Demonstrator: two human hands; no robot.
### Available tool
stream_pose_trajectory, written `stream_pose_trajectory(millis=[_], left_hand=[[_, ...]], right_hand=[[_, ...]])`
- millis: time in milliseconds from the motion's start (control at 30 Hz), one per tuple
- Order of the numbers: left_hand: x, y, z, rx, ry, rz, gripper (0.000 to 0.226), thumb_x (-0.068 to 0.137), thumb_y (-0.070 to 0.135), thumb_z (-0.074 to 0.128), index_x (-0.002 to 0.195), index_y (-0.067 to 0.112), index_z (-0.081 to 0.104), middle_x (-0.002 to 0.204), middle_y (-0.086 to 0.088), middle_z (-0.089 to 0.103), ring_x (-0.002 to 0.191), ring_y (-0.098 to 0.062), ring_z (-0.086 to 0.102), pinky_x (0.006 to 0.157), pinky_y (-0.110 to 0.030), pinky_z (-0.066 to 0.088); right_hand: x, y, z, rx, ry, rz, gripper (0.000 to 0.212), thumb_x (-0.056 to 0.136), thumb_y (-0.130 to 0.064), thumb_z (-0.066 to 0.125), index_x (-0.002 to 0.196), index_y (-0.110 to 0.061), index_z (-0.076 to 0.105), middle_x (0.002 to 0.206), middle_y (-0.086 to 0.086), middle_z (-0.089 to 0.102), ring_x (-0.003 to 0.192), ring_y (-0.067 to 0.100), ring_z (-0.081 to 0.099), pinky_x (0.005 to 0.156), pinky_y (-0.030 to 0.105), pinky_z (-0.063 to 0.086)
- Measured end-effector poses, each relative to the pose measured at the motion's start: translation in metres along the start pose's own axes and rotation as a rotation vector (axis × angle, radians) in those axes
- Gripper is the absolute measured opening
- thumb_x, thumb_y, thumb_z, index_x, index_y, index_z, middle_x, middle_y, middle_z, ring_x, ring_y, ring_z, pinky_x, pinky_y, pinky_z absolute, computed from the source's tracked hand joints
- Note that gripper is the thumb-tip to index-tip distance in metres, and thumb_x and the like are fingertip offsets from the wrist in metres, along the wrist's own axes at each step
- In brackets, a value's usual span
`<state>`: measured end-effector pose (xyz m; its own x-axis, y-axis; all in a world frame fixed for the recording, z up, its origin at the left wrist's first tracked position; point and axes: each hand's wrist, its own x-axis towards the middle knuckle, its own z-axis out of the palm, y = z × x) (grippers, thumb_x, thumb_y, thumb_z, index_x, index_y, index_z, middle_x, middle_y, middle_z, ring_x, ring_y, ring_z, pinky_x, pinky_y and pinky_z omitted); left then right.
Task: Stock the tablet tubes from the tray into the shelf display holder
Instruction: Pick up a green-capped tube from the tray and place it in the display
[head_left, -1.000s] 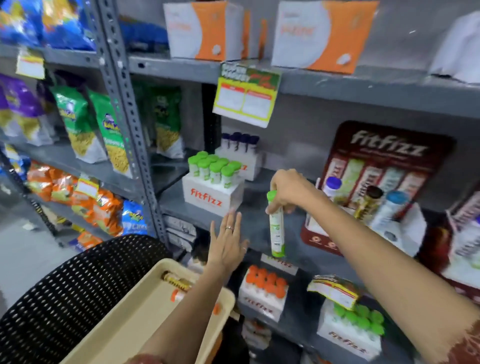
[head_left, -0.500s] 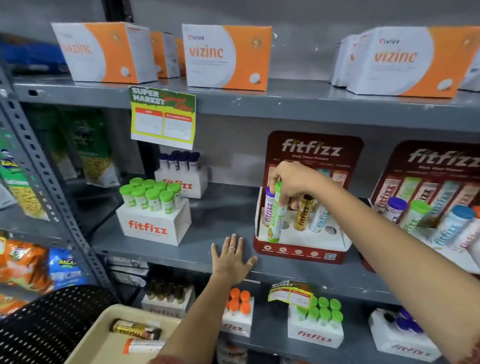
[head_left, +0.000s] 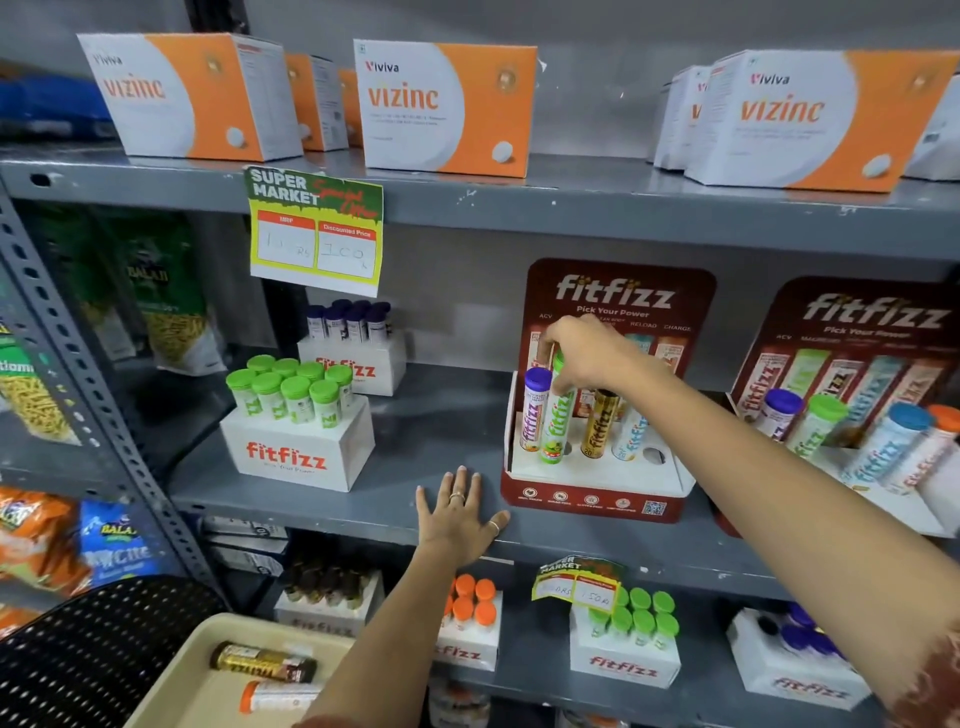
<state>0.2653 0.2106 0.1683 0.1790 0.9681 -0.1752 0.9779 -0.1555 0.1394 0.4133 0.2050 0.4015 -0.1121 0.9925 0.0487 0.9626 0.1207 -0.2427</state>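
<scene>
Standing in the holder (head_left: 597, 475): four tubes (head_left: 556, 426); in the tray (head_left: 171, 691): two.

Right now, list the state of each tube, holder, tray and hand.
Green tube: upright, entering a holder slot, held at the cap.
Right hand: closed on green tube.
Left hand: open, flat on the shelf edge.
Display holder: partly filled, one hole empty.
Tray: two tubes lying flat.

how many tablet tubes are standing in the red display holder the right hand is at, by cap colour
In the red cardboard display holder:
purple-capped tube: 1
green tube, top held by the right hand: 1
dark-capped gold tube: 1
white and blue tube, cap hidden by the arm: 1
Total: 4
</scene>
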Motion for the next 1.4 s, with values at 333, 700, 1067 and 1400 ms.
stream_pose_trajectory(millis=[333,700,1067,1400], left_hand=[[0.0,0.001,0.002,0.011,0.017,-0.011,0.073,0.092,0.064,0.016,0.148,0.022,-0.006,0.158,-0.004,-0.01,0.144,-0.024,-0.01,0.113,-0.054,-0.009],[-0.001,0.002,0.0,0.012,0.014,-0.01,0.072,0.093,0.063,0.015,0.148,0.022,-0.007,0.158,-0.004,-0.01,0.144,-0.025,-0.011,0.113,-0.054,-0.009],[0.005,-0.002,0.009,-0.001,0.024,-0.019,0.074,0.091,0.066,0.016,0.148,0.024,-0.008,0.158,-0.003,-0.011,0.144,-0.024,-0.011,0.112,-0.055,-0.011],[0.006,-0.003,0.01,-0.024,0.059,-0.006,0.074,0.091,0.065,0.019,0.148,0.024,-0.004,0.159,-0.003,-0.007,0.145,-0.023,-0.008,0.112,-0.055,-0.01]], right_hand=[[0.014,0.019,0.022,-0.023,0.102,0.078,0.041,0.08,0.004,0.067,0.118,-0.004,0.055,0.122,0.019,0.053,0.11,0.034,0.053,0.093,0.044,0.05],[0.021,0.018,0.018,-0.071,0.04,0.102,0.047,0.072,-0.004,0.079,0.113,-0.008,0.056,0.121,0.014,0.053,0.11,0.032,0.052,0.091,0.04,0.047],[0.026,0.024,0.024,-0.013,-0.004,0.124,0.037,0.077,0.001,0.072,0.111,-0.008,0.058,0.136,0.017,0.045,0.133,0.036,0.034,0.109,0.047,0.036],[0.031,0.029,0.035,-0.05,-0.083,0.12,0.057,0.078,-0.008,0.073,0.128,-0.014,0.046,0.146,0.017,0.039,0.142,0.037,0.014,0.115,0.049,0.018]])
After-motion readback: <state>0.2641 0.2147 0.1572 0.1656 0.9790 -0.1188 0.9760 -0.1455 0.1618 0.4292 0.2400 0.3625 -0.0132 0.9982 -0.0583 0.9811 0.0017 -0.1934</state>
